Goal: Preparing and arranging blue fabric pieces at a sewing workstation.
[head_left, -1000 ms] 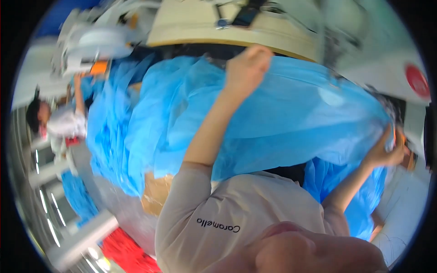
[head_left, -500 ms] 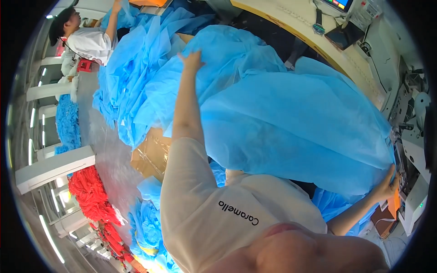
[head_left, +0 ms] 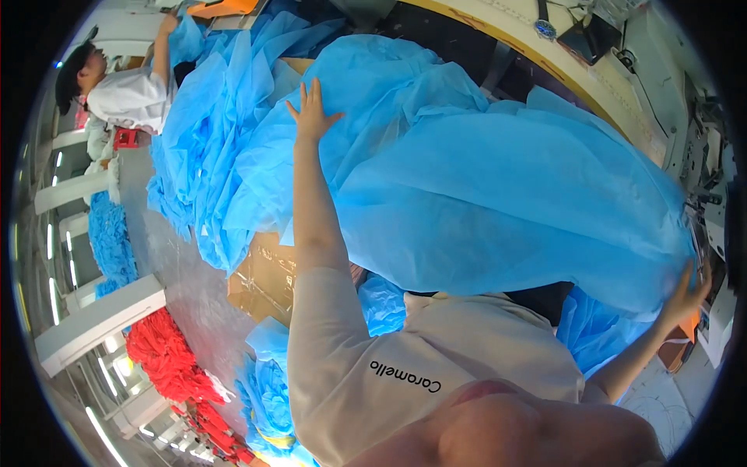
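Observation:
A large sheet of thin light-blue fabric (head_left: pixel 498 194) spreads in folds before me, from the middle of the view to the machine at the right. My left hand (head_left: pixel 313 117) is open over the far-left part of this fabric, palm down with its fingers spread; whether it presses on the cloth is hard to see. At the right, my right hand (head_left: pixel 686 294) is at the fabric's edge beside the machine, with the cloth between thumb and fingers. Those fingertips are slightly blurred and partly hidden.
A sewing machine (head_left: pixel 712 198) stands at the right rim by a pale worktable (head_left: pixel 576 58). More blue fabric (head_left: pixel 210 140) is heaped at the left, above a cardboard box (head_left: pixel 264 276). A co-worker (head_left: pixel 128 97) is at the far left. Red cloth piles (head_left: pixel 167 354) lie on the floor.
My left hand has moved slightly left, its fingers now spread wider. My right hand has shifted up and right with the fabric's edge, closer to the machine. The whole view has tilted a little.

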Tool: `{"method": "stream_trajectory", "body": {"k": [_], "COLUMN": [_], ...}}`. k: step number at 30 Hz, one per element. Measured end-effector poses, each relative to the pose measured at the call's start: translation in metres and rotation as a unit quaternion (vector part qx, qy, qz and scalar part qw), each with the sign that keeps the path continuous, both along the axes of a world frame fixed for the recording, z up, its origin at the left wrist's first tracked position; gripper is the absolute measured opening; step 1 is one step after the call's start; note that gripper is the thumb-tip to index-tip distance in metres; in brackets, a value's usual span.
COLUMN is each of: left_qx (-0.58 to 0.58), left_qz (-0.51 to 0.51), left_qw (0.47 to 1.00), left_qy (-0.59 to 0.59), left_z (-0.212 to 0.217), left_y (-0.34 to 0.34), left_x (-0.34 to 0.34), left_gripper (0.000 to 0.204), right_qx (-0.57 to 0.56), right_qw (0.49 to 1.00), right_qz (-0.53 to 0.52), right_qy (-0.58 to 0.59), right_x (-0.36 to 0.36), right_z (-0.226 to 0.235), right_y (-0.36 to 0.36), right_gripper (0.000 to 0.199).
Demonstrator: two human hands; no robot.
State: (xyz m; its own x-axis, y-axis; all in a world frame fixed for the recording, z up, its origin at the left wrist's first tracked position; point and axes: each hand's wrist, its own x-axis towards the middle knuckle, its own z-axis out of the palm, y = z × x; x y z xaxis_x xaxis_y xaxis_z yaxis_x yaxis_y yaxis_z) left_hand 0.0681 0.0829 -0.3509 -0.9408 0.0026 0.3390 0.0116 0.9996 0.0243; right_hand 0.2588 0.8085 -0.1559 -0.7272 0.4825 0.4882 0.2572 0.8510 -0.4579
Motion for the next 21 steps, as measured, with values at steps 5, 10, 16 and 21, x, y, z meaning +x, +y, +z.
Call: {"method": "stream_trajectory", "body": {"k": [5, 10, 16, 21], "left_qx": [-0.094, 0.023, 0.459, -0.024], "left_qz": [-0.046, -0.111, -0.226, -0.035], "left_qw": [0.991, 0.993, 0.775, 0.999], "left_qy": [-0.084, -0.01, -0.371, 0.024], "left_z": [0.005, 0.057, 0.095, -0.009], "left_y": [0.0, 0.099, 0.174, 0.08], "left_x": [0.001, 0.133, 0.164, 0.077], "left_gripper": [0.021, 0.015, 0.017, 0.025], "right_qx": [0.081, -0.079, -0.09, -0.061], "right_qw": [0.917, 0.854, 0.879, 0.852], "right_qz": [0.218, 0.154, 0.228, 0.329], "right_qy": [-0.324, -0.49, -0.41, -0.402], "right_x": [0.102, 0.153, 0.225, 0.168], "right_z": [-0.05, -0.078, -0.098, -0.065], "right_y": [-0.105, -0.091, -0.003, -0.006], "right_gripper": [0.088, 0.066, 0.063, 0.062]}}
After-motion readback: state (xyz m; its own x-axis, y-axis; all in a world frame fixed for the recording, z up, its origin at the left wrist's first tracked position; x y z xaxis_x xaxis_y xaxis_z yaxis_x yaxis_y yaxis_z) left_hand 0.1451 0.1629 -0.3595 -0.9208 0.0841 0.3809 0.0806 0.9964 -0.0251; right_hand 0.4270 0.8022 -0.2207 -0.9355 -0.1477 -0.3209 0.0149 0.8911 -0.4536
